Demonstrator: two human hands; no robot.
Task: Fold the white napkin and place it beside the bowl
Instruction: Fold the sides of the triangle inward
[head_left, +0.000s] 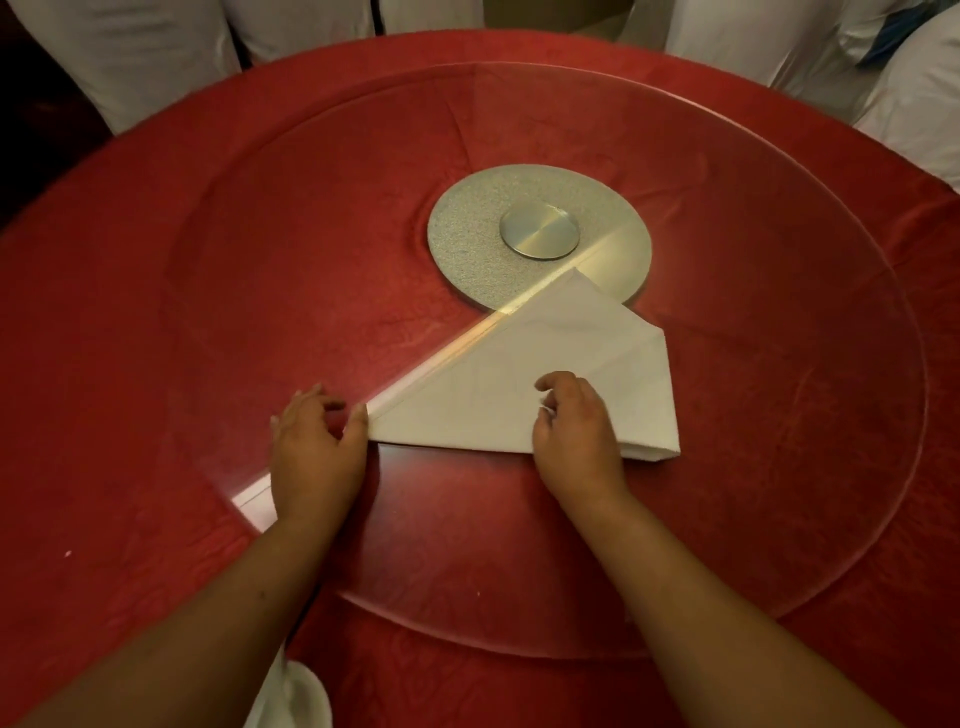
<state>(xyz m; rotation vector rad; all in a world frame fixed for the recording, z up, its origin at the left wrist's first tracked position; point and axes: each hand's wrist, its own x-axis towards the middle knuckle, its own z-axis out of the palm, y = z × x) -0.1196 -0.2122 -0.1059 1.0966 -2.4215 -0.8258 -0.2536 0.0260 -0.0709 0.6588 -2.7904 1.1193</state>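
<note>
The white napkin (566, 364) lies folded into a triangle-like shape on the glass turntable (779, 364), its far tip reaching the silver hub. My left hand (317, 441) pinches the napkin's pointed left corner between thumb and fingers. My right hand (576, 431) rests on the napkin's near edge with fingers curled on the cloth. At the bottom edge, partly hidden under my left forearm, a white rounded object (301, 696) shows; I cannot tell whether it is the bowl.
A round table with a red cloth (104, 364) carries the clear turntable, with a silver disc (467, 244) and metal hub (540, 231) at the centre. White-covered chairs (145, 57) ring the far side.
</note>
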